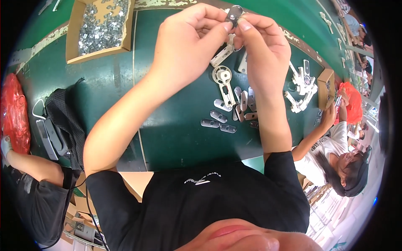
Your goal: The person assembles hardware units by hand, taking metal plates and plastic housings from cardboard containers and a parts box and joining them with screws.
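At the far side of the table, my left hand [184,44] and my right hand [269,56] are raised close together. Between their thumbs and fingers they pinch a small dark, glossy oval plate [235,13]. Both hands are closed on it, the left at its left edge and the right at its lower right. Beneath them lies a white plastic part with a round ring end [224,77] and a long slotted arm. More white pieces [222,56] lie behind it, partly hidden by my hands. Several grey and dark oval plates [219,116] are scattered nearer to me, beside my right forearm.
An open cardboard box [71,46] of small shiny parts stands far left. Nearer left are a black mesh bag [69,111], a dark device [47,138] with a white cable, and a red plastic bag [16,117]. White parts [302,85] and co-workers are at right; another person sits left.
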A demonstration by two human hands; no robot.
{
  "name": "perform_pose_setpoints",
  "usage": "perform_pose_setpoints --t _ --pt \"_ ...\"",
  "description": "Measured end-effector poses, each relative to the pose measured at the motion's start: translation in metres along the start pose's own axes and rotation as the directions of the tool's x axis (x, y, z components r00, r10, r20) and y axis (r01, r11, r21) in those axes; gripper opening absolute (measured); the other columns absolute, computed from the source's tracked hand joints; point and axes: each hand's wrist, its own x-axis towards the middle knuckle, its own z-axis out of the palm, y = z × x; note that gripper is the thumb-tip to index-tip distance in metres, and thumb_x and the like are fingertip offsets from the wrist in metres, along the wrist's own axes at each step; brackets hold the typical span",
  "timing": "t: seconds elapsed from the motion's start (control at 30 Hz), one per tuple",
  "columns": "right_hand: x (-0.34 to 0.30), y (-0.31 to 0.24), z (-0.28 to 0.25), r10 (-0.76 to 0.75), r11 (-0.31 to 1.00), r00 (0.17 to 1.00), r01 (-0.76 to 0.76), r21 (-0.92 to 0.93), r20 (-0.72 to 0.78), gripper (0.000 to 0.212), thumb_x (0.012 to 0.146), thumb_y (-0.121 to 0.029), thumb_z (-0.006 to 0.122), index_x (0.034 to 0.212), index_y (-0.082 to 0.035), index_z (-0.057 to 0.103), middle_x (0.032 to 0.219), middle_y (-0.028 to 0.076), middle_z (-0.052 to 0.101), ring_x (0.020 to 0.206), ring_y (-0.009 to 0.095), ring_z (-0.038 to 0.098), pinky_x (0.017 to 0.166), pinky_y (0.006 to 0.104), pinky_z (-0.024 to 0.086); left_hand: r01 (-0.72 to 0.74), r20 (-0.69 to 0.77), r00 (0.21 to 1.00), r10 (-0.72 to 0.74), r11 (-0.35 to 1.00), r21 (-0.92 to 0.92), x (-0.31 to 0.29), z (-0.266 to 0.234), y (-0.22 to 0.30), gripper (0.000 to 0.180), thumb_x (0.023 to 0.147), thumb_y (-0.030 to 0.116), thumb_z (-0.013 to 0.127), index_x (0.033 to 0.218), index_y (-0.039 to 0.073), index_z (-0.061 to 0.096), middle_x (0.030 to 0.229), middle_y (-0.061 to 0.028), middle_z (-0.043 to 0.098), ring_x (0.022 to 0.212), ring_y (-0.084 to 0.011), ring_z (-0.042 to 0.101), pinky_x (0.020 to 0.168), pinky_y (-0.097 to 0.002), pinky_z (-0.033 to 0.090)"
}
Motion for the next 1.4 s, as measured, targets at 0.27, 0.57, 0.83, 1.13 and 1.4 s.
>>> perform_pose_setpoints --t 0.27,0.57,0.83,1.13,1.4 --pt "-0.001 0.004 0.004 0.009 1.0 1.0 -0.01 -0.024 -0.026 0.016 0.098 -0.003 0.07 0.112 0.004 0.064 0.09 0.006 0.071 0.07 0.006 0.06 0.06 0.0205 0.046 -0.015 0.059 0.998 0.013 0.999 0.034 0.001 -0.002 -0.005 0.012 0.101 0.008 0.067 0.11 0.001 0.069 0.095 -0.0052 0.076 0.088 -0.0086 0.071 0.077 -0.0225 0.056" --pt "-0.001 -0.002 0.0 0.077 0.986 0.996 -0.083 0.144 0.041 0.017 0.097 0.0 0.069 0.112 0.004 0.063 0.092 0.006 0.07 0.069 0.006 0.056 0.058 0.02 0.042 -0.051 0.154 0.987 0.05 0.999 0.008 0.003 -0.007 -0.004 0.012 0.102 0.008 0.066 0.111 0.0 0.068 0.096 -0.0056 0.077 0.088 -0.0088 0.071 0.077 -0.0234 0.056" --pt "-0.003 -0.007 -0.005 0.133 0.979 0.99 -0.139 0.15 0.05 0.015 0.097 -0.001 0.069 0.11 0.003 0.065 0.088 0.006 0.069 0.065 0.007 0.055 0.057 0.0217 0.042 -0.034 0.176 0.984 0.022 0.997 0.065 0.002 -0.007 0.007 0.019 0.101 0.01 0.068 0.119 0.001 0.067 0.096 -0.0045 0.076 0.086 -0.0072 0.069 0.077 -0.0225 0.054" --pt "0.01 -0.025 -0.02 0.106 0.989 0.99 -0.095 -0.117 0.09 0.018 0.1 -0.01 0.067 0.108 0.005 0.072 0.096 0.01 0.075 0.081 0.013 0.069 0.066 0.0245 0.054 -0.114 0.072 0.991 0.11 0.992 0.054 0.021 -0.024 -0.012 0.017 0.101 0.012 0.069 0.113 0.002 0.063 0.103 -0.0066 0.076 0.092 -0.0081 0.07 0.076 -0.0227 0.053" --pt "0.042 -0.018 -0.012 -0.136 0.392 0.908 0.418 -0.82 0.397 0.035 0.089 -0.031 0.076 0.113 -0.006 0.074 0.108 0.016 0.072 0.102 0.034 0.065 0.092 0.0435 0.052 0.009 -0.141 0.99 -0.023 0.995 -0.098 0.064 -0.031 -0.018 0.019 0.104 0.013 0.063 0.117 0.001 0.057 0.11 -0.0147 0.076 0.096 -0.0174 0.073 0.079 -0.0262 0.057"
